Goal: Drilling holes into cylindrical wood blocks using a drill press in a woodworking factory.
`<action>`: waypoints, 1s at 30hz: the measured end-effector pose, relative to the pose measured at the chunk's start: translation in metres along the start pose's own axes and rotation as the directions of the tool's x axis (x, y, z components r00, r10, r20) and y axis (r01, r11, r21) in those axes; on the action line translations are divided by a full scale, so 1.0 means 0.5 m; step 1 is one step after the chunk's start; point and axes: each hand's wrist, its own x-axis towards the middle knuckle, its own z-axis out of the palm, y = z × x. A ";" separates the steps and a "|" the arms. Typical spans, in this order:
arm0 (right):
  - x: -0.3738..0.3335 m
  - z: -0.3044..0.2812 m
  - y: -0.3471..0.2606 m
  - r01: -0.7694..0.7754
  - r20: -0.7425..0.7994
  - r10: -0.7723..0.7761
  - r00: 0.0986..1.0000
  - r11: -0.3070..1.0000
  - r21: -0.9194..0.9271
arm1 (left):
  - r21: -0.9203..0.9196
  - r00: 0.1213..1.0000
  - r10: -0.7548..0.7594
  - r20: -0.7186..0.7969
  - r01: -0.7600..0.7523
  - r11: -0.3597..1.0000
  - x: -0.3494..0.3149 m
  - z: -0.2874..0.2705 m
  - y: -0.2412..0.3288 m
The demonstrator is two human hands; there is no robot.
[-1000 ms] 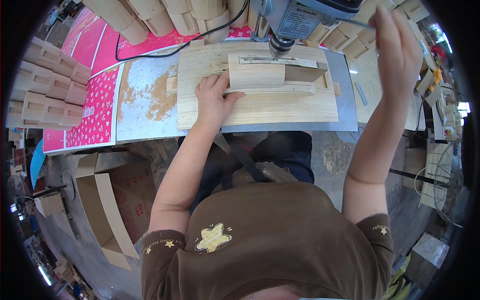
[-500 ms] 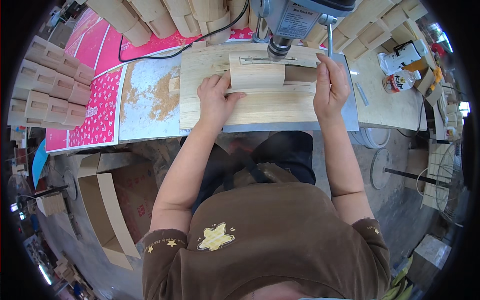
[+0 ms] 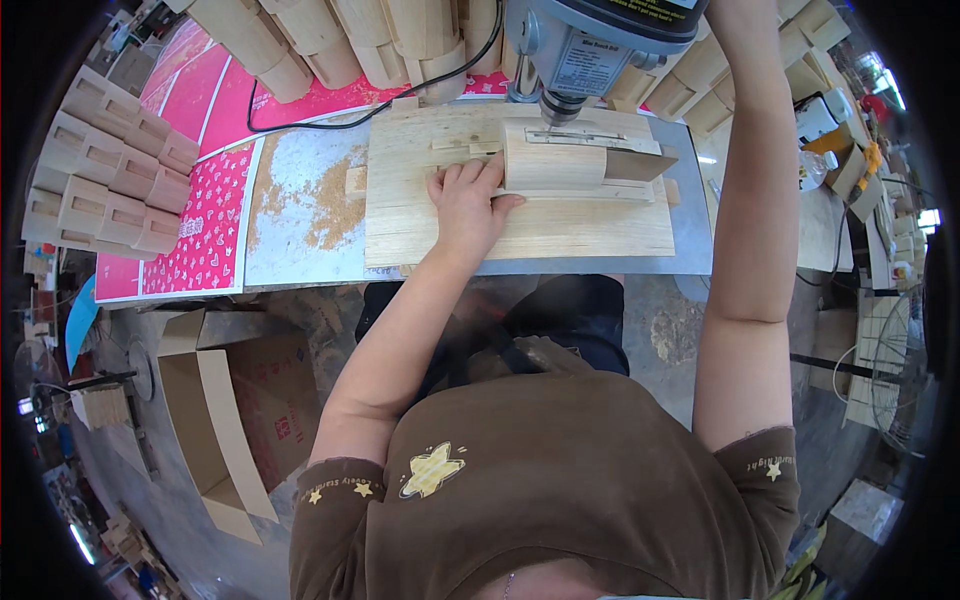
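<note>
"What crowds us at this table?"

"Pale wooden cylinders [image 3: 370, 50] line the back, and more slotted wooden pieces [image 3: 110, 190] are stacked at our left, beside a pink patterned sheet [image 3: 205, 195]. A black cord [image 3: 345, 126] snakes in front of the back row."

"And what stands in our way?"

"The drill press [image 3: 600, 65]; its bulky grey head hides part of that row. To our right we have a clear bottle [image 3: 818, 168], and an open cardboard box [image 3: 215, 420] sits on the floor."

"Where do we find the wooden block [image 3: 555, 168]?"

"On our flat, straight-grained board [image 3: 560, 240], below the round metal chuck [image 3: 562, 108]. Its near side is smooth and curved. Grainy sawdust [image 3: 335, 205] lies left of the board."

"How are our hands?"

"Our left hand [image 3: 468, 205] has thumb and forefinger apart, set at the block's left end rather than wrapped around it. Our right hand [image 3: 738, 12] reaches beyond the top edge, fingers out of sight, so we cannot tell its grip."
</note>
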 end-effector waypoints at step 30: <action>-0.005 0.006 0.030 -0.109 0.055 0.110 0.992 0.994 -0.030 | -0.095 0.995 -0.056 -0.087 0.048 0.994 -0.005 -0.009 -0.005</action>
